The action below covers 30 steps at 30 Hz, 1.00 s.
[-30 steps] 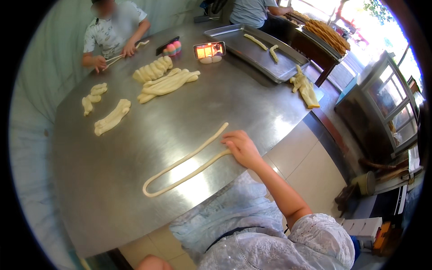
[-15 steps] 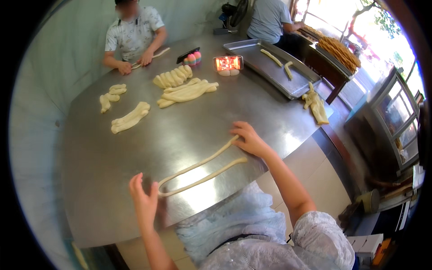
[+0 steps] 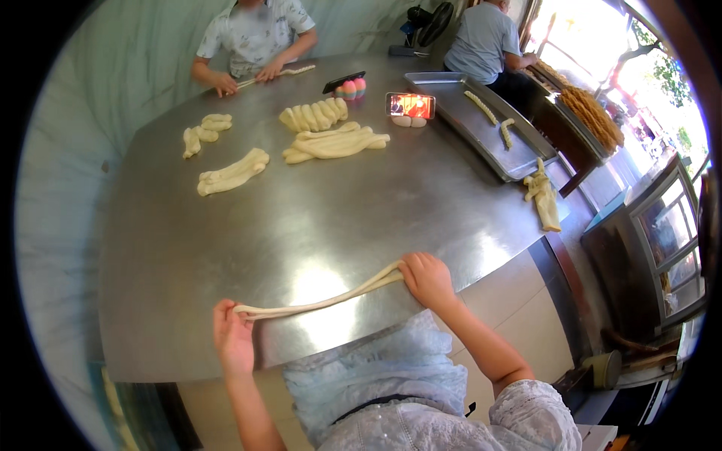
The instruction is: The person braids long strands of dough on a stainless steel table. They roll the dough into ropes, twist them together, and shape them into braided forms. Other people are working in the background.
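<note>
A long dough strand point(image 3: 331, 301), doubled into two lengths lying close together, stretches between my hands near the table's front edge. My left hand point(image 3: 235, 337) pinches its looped end. At the other end, my right hand point(image 3: 427, 279) is closed over the strand's ends with the fingers curled down. Farther back on the steel table point(image 3: 226, 248) lie a flat piece of dough point(image 3: 234, 172), a larger stretched piece point(image 3: 336, 143), a row of dough strips point(image 3: 314, 115) and smaller pieces point(image 3: 206, 134) at the left.
A metal tray point(image 3: 481, 131) with two twisted dough sticks stands at the far right, near a limp yellowish dough piece point(image 3: 543, 197). Two phones, one lit point(image 3: 411, 107), stand mid-table. A person point(image 3: 256, 41) opposite handles a strand; another point(image 3: 483, 43) sits beside fried twists point(image 3: 590, 116).
The open U of dough has become two lengths drawn together. My right hand has come nearer and closed on the ends; my left now pinches the loop. The view has shifted.
</note>
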Available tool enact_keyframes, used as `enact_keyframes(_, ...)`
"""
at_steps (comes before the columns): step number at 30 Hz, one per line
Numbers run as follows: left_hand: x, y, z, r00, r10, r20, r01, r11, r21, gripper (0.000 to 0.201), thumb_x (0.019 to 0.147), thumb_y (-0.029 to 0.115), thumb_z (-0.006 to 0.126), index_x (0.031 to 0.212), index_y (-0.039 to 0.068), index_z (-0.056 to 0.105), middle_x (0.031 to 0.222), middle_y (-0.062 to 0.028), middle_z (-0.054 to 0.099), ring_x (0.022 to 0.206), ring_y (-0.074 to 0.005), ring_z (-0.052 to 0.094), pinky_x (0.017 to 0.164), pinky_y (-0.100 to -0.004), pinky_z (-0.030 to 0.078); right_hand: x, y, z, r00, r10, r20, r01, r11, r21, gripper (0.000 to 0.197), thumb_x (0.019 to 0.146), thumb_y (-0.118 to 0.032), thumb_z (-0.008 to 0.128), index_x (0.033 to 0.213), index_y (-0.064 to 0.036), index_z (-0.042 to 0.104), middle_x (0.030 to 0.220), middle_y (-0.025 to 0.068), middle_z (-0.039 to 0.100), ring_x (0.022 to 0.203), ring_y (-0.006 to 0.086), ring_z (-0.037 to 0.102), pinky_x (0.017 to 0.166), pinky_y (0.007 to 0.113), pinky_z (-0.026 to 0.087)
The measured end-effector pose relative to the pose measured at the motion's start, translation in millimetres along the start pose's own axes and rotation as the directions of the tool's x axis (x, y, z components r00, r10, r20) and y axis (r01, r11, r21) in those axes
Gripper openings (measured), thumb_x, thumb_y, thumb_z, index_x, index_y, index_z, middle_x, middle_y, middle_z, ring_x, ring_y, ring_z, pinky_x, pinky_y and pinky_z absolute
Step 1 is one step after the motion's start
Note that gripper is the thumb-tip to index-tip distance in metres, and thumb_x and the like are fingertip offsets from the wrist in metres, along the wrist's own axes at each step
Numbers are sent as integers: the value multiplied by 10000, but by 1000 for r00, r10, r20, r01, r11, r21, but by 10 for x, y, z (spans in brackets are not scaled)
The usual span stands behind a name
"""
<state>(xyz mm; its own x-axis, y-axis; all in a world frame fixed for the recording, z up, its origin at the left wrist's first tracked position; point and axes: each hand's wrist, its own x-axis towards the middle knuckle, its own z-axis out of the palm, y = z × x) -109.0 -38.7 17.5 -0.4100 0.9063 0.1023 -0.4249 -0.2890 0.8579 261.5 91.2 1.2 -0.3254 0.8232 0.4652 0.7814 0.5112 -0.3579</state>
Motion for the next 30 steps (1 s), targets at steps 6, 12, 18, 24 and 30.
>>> enact_keyframes(6, 53, 72, -137, 980, 200, 1, -187, 914, 361, 222, 1029, 126, 583, 1241, 67, 556, 961, 9, 536, 820, -97, 502, 784, -252, 434, 200, 18, -189, 994, 94, -52, -75, 957, 279, 180, 921, -244, 718, 1008, -90, 753, 828, 114, 726, 653, 288, 674, 596, 374, 536)
enact_keyframes(12, 228, -76, -112, 934, 353, 52, -134, 210, 969, 234, 985, 117, 616, 1197, 30, 573, 1038, -83, 588, 911, -245, 584, 836, -357, 476, 361, -104, 70, 994, 0, -113, 13, 993, 118, 197, 942, -193, 682, 1100, -93, 747, 971, 97, 729, 797, 242, 697, 654, 352, 542)
enact_keyframes(18, 390, -251, 42, 897, 299, 326, -353, 39, 935, 433, 915, 17, 564, 1344, -13, 520, 1418, -207, 532, 1315, -381, 499, 1120, -466, 394, 481, -93, 178, 977, -41, 211, 43, 999, -5, 370, 986, -169, 584, 1341, -70, 614, 1430, 153, 533, 1275, 316, 534, 1050, 440, 448)
enact_keyframes(24, 178, -79, 143, 868, -46, 494, -487, -277, 828, 516, 933, 81, 547, 1429, -35, 467, 1488, -254, 454, 1361, -394, 462, 1173, -564, 317, 393, -215, 68, 904, -293, 311, 312, 950, -13, 462, 992, -174, 567, 1441, -75, 524, 1575, 155, 396, 1440, 311, 398, 1197, 470, 324)
enact_keyframes(30, -649, -99, -53, 895, -41, 443, -445, -100, 890, 476, 955, 64, 529, 1407, -68, 456, 1479, -318, 423, 1360, -399, 468, 1190, -581, 273, -175, -54, -263, 828, -409, 383, 365, 912, 186, 411, 940, -107, 616, 1349, -63, 602, 1457, 137, 526, 1373, 303, 474, 1167, 467, 361)
